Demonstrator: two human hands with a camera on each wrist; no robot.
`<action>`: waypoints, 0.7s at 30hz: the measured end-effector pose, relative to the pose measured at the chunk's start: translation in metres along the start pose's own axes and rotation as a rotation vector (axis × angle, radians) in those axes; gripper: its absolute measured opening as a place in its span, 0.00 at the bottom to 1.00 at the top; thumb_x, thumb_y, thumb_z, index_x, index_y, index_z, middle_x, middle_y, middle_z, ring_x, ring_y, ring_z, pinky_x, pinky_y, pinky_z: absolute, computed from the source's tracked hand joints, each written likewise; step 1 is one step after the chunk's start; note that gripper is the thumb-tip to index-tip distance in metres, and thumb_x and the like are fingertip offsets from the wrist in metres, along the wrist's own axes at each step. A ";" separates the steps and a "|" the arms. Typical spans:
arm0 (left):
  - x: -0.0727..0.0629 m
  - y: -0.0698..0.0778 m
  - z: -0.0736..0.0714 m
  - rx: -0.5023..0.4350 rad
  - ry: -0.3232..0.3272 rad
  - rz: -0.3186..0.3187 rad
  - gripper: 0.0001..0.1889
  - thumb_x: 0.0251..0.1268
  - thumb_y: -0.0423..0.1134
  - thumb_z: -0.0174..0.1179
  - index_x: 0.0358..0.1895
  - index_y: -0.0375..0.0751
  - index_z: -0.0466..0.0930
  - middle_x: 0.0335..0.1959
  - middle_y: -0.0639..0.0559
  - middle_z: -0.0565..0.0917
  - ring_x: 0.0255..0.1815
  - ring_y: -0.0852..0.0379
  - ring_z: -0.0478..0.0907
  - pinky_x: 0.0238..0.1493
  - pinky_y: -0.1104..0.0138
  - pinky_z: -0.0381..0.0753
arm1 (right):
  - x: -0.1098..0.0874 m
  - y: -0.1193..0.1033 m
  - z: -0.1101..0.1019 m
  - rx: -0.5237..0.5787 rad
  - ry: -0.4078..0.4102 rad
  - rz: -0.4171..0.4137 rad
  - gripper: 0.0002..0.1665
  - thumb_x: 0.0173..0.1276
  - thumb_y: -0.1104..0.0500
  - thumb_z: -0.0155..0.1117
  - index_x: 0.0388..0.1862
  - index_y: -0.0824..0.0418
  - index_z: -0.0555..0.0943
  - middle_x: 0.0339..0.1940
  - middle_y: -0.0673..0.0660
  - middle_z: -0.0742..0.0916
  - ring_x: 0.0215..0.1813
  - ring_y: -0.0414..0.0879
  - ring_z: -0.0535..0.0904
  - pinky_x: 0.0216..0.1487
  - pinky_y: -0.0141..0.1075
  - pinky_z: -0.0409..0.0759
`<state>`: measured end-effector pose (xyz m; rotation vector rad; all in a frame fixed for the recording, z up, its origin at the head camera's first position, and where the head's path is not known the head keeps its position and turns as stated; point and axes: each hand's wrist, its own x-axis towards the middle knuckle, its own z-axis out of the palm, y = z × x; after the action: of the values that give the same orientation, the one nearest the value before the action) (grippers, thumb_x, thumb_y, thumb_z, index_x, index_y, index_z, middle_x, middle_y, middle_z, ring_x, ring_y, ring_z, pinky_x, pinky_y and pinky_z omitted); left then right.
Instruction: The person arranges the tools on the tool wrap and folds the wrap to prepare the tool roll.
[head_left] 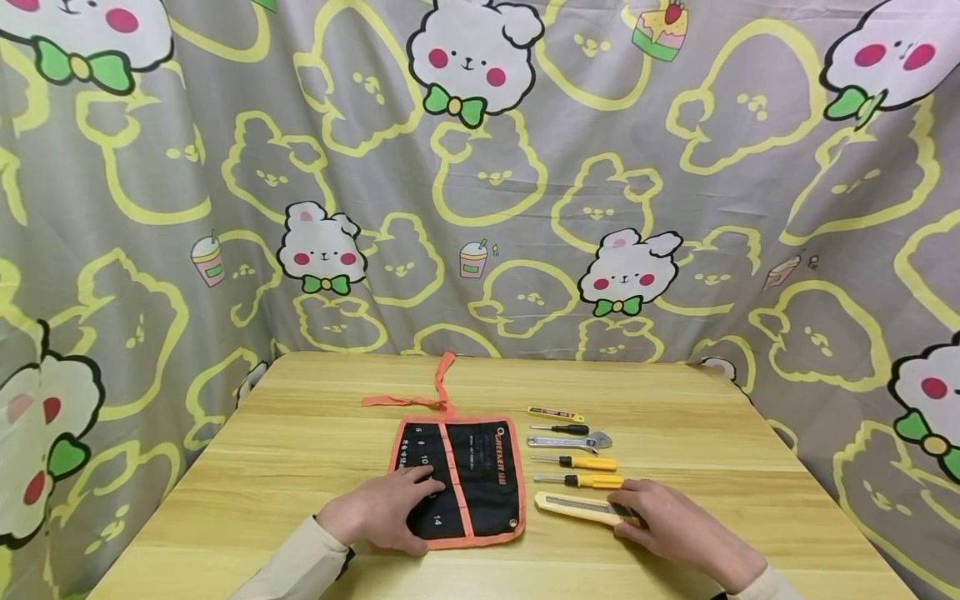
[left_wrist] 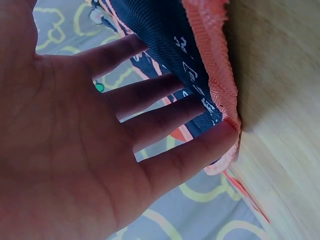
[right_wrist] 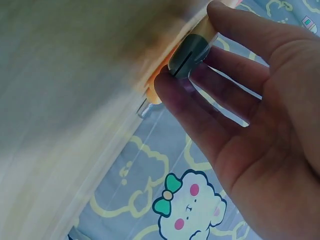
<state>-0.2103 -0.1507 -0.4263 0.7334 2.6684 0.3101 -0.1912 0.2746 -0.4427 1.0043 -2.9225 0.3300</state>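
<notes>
A black tool pouch with orange edging [head_left: 487,475] lies flat on the table, its pockets marked with numbers. My left hand [head_left: 386,508] rests on its left side with the fingers spread; in the left wrist view the fingertips touch the dark cloth and the orange trim [left_wrist: 222,90]. To the right of the pouch lies a pale yellow utility knife [head_left: 573,504]. Its right end is pinched between the thumb and fingers of my right hand [head_left: 675,525]. The right wrist view shows the dark end of the knife [right_wrist: 187,57] between the fingertips.
Beyond the knife several tools lie in a row: two yellow-handled screwdrivers [head_left: 596,481], an adjustable wrench [head_left: 566,442], a black screwdriver [head_left: 566,429] and a flat yellow packet [head_left: 555,413]. Orange tie straps [head_left: 442,387] stretch behind the pouch. A patterned curtain [head_left: 525,208] surrounds the table.
</notes>
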 end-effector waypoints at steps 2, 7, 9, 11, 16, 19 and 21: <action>-0.001 0.000 0.000 0.002 -0.001 -0.001 0.40 0.52 0.54 0.76 0.71 0.52 0.74 0.76 0.45 0.69 0.75 0.41 0.67 0.69 0.44 0.71 | 0.000 -0.001 -0.001 -0.004 0.009 -0.011 0.17 0.68 0.52 0.72 0.52 0.59 0.87 0.45 0.49 0.87 0.43 0.38 0.83 0.41 0.40 0.84; -0.001 0.001 -0.001 0.003 0.004 0.002 0.40 0.52 0.54 0.76 0.71 0.51 0.74 0.76 0.45 0.69 0.75 0.40 0.67 0.70 0.44 0.71 | 0.002 -0.005 -0.002 -0.023 0.034 -0.044 0.18 0.68 0.51 0.72 0.53 0.58 0.87 0.45 0.49 0.87 0.43 0.39 0.83 0.41 0.40 0.84; -0.002 0.001 -0.001 0.003 0.005 0.001 0.40 0.52 0.54 0.76 0.71 0.51 0.74 0.76 0.45 0.68 0.75 0.40 0.67 0.70 0.44 0.71 | 0.004 -0.007 -0.002 -0.029 0.040 -0.055 0.18 0.68 0.52 0.72 0.53 0.58 0.87 0.45 0.49 0.87 0.43 0.40 0.84 0.41 0.40 0.84; -0.002 0.001 -0.001 0.004 0.006 0.000 0.40 0.52 0.54 0.76 0.71 0.51 0.74 0.76 0.44 0.68 0.75 0.41 0.67 0.70 0.44 0.71 | 0.006 -0.009 -0.002 -0.026 0.040 -0.062 0.18 0.68 0.52 0.72 0.53 0.58 0.87 0.45 0.49 0.87 0.43 0.39 0.83 0.40 0.40 0.84; -0.002 0.001 -0.001 0.005 0.004 -0.002 0.40 0.52 0.54 0.76 0.71 0.51 0.74 0.76 0.45 0.68 0.75 0.41 0.67 0.70 0.44 0.71 | 0.010 -0.013 -0.002 -0.017 0.038 -0.076 0.18 0.69 0.52 0.72 0.54 0.59 0.87 0.44 0.49 0.87 0.41 0.36 0.81 0.38 0.37 0.82; -0.001 0.001 -0.001 0.009 -0.001 -0.003 0.40 0.53 0.55 0.76 0.71 0.52 0.74 0.76 0.45 0.69 0.75 0.41 0.68 0.69 0.45 0.72 | 0.012 -0.016 -0.002 -0.023 0.041 -0.083 0.18 0.69 0.53 0.72 0.54 0.59 0.87 0.45 0.49 0.87 0.42 0.36 0.81 0.38 0.37 0.82; -0.001 0.001 0.000 0.009 -0.001 -0.002 0.40 0.53 0.55 0.75 0.71 0.52 0.74 0.76 0.45 0.69 0.75 0.41 0.67 0.69 0.45 0.72 | 0.013 -0.017 -0.001 -0.030 0.048 -0.090 0.18 0.68 0.53 0.72 0.54 0.59 0.87 0.45 0.50 0.87 0.42 0.37 0.82 0.39 0.38 0.82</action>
<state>-0.2098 -0.1504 -0.4256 0.7339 2.6709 0.2977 -0.1907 0.2538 -0.4367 1.1041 -2.8202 0.3007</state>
